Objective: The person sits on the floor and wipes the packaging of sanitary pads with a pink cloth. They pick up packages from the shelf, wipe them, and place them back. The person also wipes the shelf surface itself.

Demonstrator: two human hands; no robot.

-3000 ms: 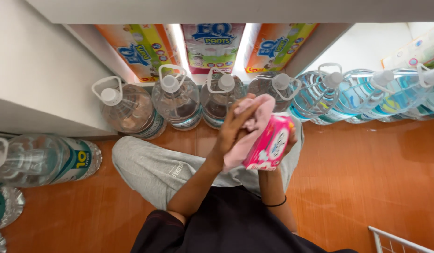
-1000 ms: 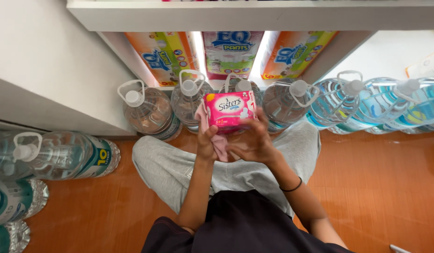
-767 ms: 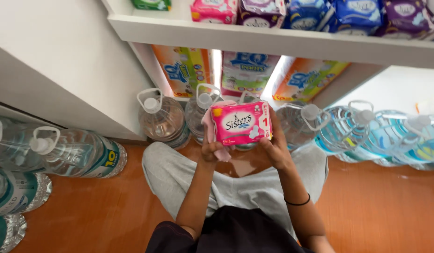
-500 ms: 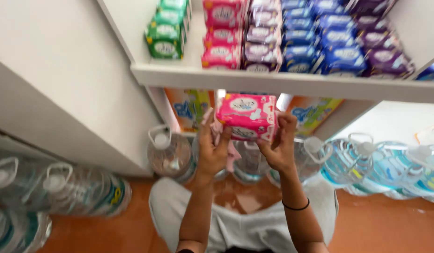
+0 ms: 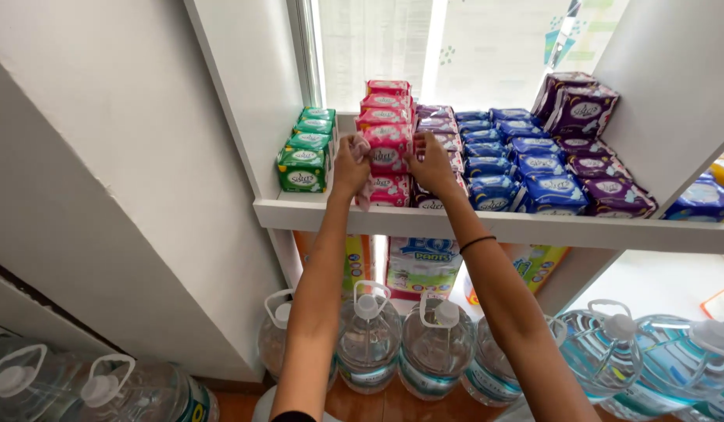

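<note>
Raised onto shelf (image 5: 487, 227) | pink pack (image 5: 386, 147), glossy, upright | left hand (image 5: 349, 164), right hand (image 5: 430, 162) fingers gripping its sides

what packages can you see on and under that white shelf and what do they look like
Pink pack: between both hands, atop pink stack.
Green packs: shelf left, one row.
Blue packs: shelf centre-right, pillowy.
Purple packs: shelf right.
Large colourful packs: under shelf.
Bottle labels: floor, pale bands.

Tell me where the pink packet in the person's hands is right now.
In the head view, the pink packet sits centre-left on the white shelf, atop the pink stack, held between the left hand and right hand, green packets on its left.
</note>
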